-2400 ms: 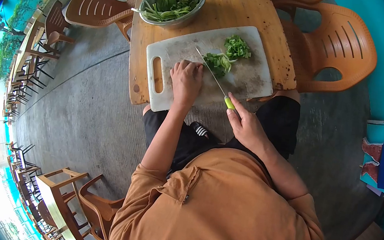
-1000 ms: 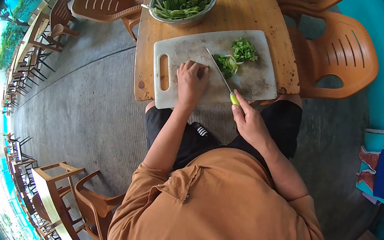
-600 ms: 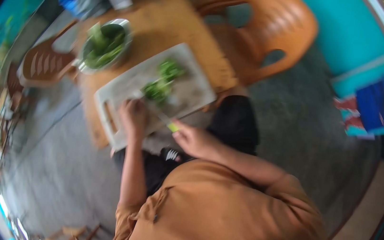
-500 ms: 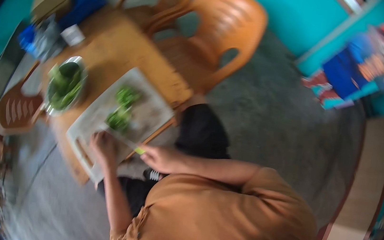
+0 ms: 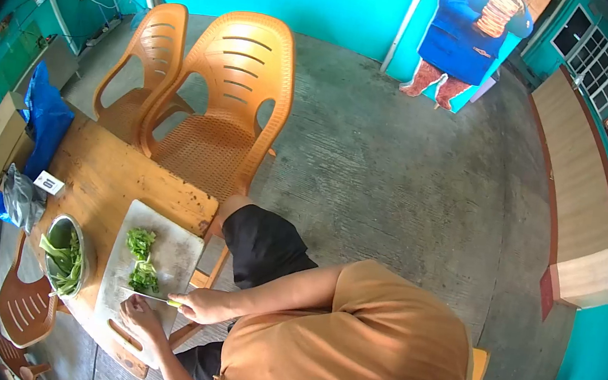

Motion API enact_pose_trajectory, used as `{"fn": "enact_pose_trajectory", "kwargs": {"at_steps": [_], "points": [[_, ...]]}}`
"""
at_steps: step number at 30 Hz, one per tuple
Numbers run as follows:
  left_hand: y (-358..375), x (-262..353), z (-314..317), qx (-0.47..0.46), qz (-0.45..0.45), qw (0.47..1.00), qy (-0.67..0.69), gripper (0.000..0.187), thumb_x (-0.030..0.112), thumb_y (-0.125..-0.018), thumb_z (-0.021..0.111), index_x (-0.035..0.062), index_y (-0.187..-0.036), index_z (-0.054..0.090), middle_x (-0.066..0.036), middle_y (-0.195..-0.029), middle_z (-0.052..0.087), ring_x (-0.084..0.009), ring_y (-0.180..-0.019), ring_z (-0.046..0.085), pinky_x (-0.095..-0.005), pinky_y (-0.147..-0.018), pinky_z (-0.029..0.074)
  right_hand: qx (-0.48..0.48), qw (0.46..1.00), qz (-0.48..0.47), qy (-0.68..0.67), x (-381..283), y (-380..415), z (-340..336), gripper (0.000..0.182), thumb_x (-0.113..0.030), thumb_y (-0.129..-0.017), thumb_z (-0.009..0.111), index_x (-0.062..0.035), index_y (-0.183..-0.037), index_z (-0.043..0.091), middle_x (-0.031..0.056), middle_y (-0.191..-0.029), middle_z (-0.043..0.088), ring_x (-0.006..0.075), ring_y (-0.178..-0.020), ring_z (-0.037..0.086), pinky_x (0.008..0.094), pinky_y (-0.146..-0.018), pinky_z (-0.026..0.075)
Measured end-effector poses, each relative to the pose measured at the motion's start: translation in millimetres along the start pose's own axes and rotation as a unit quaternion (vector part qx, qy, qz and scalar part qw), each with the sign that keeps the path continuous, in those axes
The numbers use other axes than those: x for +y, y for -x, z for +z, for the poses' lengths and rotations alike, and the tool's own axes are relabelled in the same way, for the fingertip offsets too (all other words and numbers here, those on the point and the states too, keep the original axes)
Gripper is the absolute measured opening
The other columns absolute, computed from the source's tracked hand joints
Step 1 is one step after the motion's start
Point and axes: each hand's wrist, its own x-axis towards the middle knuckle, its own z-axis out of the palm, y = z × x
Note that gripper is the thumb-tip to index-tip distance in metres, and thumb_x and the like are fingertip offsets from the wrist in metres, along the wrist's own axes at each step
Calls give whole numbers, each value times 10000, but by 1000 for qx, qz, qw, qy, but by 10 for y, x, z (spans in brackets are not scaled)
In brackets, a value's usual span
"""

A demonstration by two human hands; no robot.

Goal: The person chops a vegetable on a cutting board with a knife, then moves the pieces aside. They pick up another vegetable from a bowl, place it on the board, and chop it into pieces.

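Note:
My right hand (image 5: pixel 202 305) is closed round the yellow-green handle of a knife (image 5: pixel 151 296), whose blade lies across the cutting board to the left. Just below the blade, my left hand (image 5: pixel 141 317) rests on the board with its fingers curled; what they hold, if anything, is hidden. The white cutting board (image 5: pixel 179 252) has a handle slot at its near end. Two small heaps of chopped green leaves (image 5: pixel 139 243) lie on it, the nearer heap (image 5: pixel 144 277) right beside the blade.
Left of the board, a metal bowl (image 5: pixel 91 259) holds green vegetables (image 5: pixel 66 258). On the wooden table (image 5: pixel 104 177) also stand a cardboard box (image 5: pixel 6 134), a blue bag (image 5: pixel 48 121), a grey plastic bag (image 5: pixel 23 199) and a numbered white card (image 5: pixel 49 182). Orange chairs (image 5: pixel 236 60) stand behind.
The camera view has turned and shifted, so the table and board appear lower and further left. Both hands stay at the board's near end, the knife still in my right hand.

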Motion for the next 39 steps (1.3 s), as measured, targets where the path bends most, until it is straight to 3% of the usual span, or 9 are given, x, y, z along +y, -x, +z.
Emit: {"fn": "enact_pose_trajectory", "kwargs": {"at_steps": [7, 11, 18, 20, 26, 28, 31, 34, 39], "points": [[-169, 255, -21, 1, 11, 1000, -20, 157, 155, -961, 719, 7, -953, 668, -164, -983, 665, -378, -976, 640, -510, -926, 490, 39, 997, -38, -56, -203, 6, -360, 520, -250, -1135, 561, -82, -1621, 485, 227, -892, 751, 356, -751, 741, 476, -731, 572], [-324, 296, -40, 25, 43, 998, 40, 68, 52, -935, 734, 23, -943, 674, -131, -887, 672, -346, -873, 648, -477, -847, 510, 62, 995, -63, -50, -35, -24, -486, 536, -246, -1128, 596, -53, -1615, 481, 244, -1279, 752, 335, -1111, 771, 403, -957, 584], [-326, 280, -100, 48, 46, 997, 48, 90, 35, -860, 754, 50, -919, 688, -124, -925, 730, -352, -918, 697, -490, -872, 525, 71, 996, -53, -27, 82, -77, -778, 527, -237, -1137, 612, -57, -1618, 497, 11, -908, 650, 75, -755, 569, 243, -721, 508], [-319, 275, -118, 64, 51, 994, 66, 97, 55, -860, 766, 66, -911, 685, -113, -925, 711, -351, -919, 678, -491, -869, 522, 57, 997, -33, -33, 48, -103, -885, 542, -264, -1114, 639, -25, -1586, 520, 258, -1234, 763, 246, -1093, 763, 351, -932, 571], [-278, 270, -223, 113, 35, 990, 81, 117, 43, -875, 766, 40, -904, 653, -116, -868, 672, -325, -843, 670, -447, -792, 544, 67, 994, -88, 28, 60, -301, -990, 575, -244, -1088, 664, 35, -1569, 515, 291, -1433, 672, 322, -1354, 668, 369, -1092, 527], [-260, 250, -281, 114, 20, 989, 87, 112, 46, -880, 764, 35, -911, 658, -119, -867, 673, -325, -840, 675, -445, -794, 550, 42, 998, 30, 22, -145, -332, -1016, 559, -217, -1075, 672, 22, -1561, 533, 254, -1311, 733, 327, -1108, 762, 398, -974, 582], [-233, 193, -346, 95, -2, 988, 123, 105, 56, -884, 759, 37, -923, 663, -122, -865, 673, -330, -849, 682, -449, -802, 553, 83, 993, -77, 12, 122, -458, -928, 518, -202, -1075, 670, 17, -1528, 542, 151, -1016, 760, 169, -652, 667, 335, -663, 579], [-204, 144, -384, 71, -25, 986, 151, 94, 67, -894, 747, 41, -932, 665, -121, -859, 676, -331, -862, 691, -452, -815, 556, 50, 997, -15, -62, 61, -433, -901, 397, -126, -1098, 639, -13, -1468, 549, 33, -887, 658, 60, -615, 575, 230, -552, 486], [-187, 104, -456, 60, -64, 979, 181, 87, 73, -907, 729, 34, -962, 674, -143, -887, 684, -355, -887, 695, -471, -827, 558, 83, 996, -24, -32, 67, -476, -918, 396, -164, -1072, 697, -14, -1421, 583, 44, -872, 670, 88, -627, 620, 268, -567, 518]]}}
